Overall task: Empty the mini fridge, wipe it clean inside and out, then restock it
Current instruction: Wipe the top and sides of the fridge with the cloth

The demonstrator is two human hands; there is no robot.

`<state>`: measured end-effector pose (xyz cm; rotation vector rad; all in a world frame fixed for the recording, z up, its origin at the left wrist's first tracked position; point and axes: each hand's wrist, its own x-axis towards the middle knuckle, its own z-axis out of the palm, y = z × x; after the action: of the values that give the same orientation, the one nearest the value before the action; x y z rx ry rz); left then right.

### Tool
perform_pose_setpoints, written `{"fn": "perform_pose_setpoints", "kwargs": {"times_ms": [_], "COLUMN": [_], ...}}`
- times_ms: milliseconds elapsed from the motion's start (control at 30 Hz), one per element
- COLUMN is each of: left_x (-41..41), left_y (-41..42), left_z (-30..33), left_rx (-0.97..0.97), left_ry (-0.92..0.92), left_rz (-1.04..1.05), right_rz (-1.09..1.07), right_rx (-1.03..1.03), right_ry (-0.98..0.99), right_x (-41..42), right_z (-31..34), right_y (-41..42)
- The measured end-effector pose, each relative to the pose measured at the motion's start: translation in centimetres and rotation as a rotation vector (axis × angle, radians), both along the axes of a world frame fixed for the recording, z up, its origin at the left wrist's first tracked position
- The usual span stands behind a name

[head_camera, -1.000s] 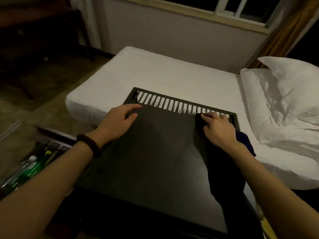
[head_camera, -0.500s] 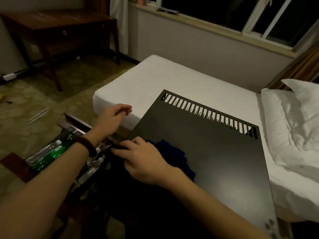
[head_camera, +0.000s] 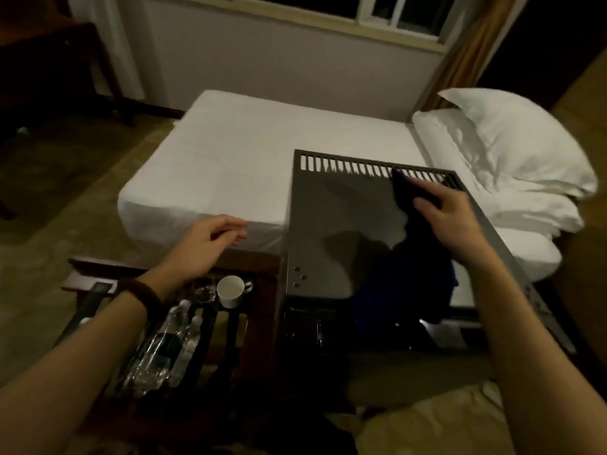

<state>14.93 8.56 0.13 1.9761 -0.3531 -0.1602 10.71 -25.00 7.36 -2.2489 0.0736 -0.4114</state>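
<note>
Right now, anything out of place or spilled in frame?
No spill or damage visible. Mild oddities: water bottles lie on their sides on the dark rack by the upright white cup, and the dark cloth under the right hand trails over the fridge top edge.

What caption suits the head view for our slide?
Right hand wipes the mini fridge top with a dark cloth; left hand hovers free.
</note>
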Motion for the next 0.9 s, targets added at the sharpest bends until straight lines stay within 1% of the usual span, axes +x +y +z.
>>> {"fn": "perform_pose_setpoints", "kwargs": {"times_ms": [33, 100, 200, 300, 333, 400, 433, 500, 600, 667, 733, 800, 900], "left_x": [0.1, 0.2, 0.0, -0.7, -0.9, -1.0, -1.0, -1.1, -1.2, -1.5, -2.1, -2.8, -3.4], "left_y": [-0.1, -0.9, -3.3, -6.0, -6.6, -7.5, -7.8, -8.0, -8.0, -7.9, -7.4, -6.1, -2.9], "left_z": [-0.3, -0.7, -1.1, -1.1, -1.1, -1.5, -1.8, -2.1, -1.8, -1.6, -1.6, -2.0, -3.2], "left_rx": [-0.010, 0.001, 0.005, 0.026, 0.030, 0.043, 0.045, 0.006, -0.113, -0.132, -0.103, -0.079, -0.197], "left_ry": [0.007, -0.006, -0.068, -0.147, -0.172, -0.208, -0.212, -0.178, -0.095, -0.105, -0.142, -0.144, -0.084], "left_rz": [-0.033, -0.097, -0.171, -0.177, -0.173, -0.163, -0.147, -0.087, 0.033, 0.080, 0.090, 0.131, 0.284], "right_rz": [-0.116, -0.285, -0.407, -0.470, -0.458, -0.422, -0.418, -0.354, -0.099, 0.096, 0.263, 0.335, 0.373], "right_rx": [-0.008, -0.071, -0.136, -0.176, -0.264, -0.528, -0.607, -0.648, -0.710, -0.702, -0.683, -0.632, -0.446], "right_ry": [-0.030, -0.023, 0.068, 0.170, 0.213, 0.277, 0.286, 0.258, 0.148, 0.104, 0.041, 0.006, 0.073], "right_x": [-1.7, -5.5, -10.1, -12.0, -12.0, -11.7, -11.4, -11.1, -11.0, -10.2, -9.4, -8.8, -8.1], "right_z": [0.4, 1.0, 0.5, -2.6, -3.8, -5.9, -6.2, -6.3, -6.1, -6.2, -6.7, -6.8, -6.3], "right_y": [-1.3, -3.9, -6.1, -6.3, -6.0, -4.8, -4.0, -1.8, 3.9, 9.4, 14.8, 17.7, 17.5]}}
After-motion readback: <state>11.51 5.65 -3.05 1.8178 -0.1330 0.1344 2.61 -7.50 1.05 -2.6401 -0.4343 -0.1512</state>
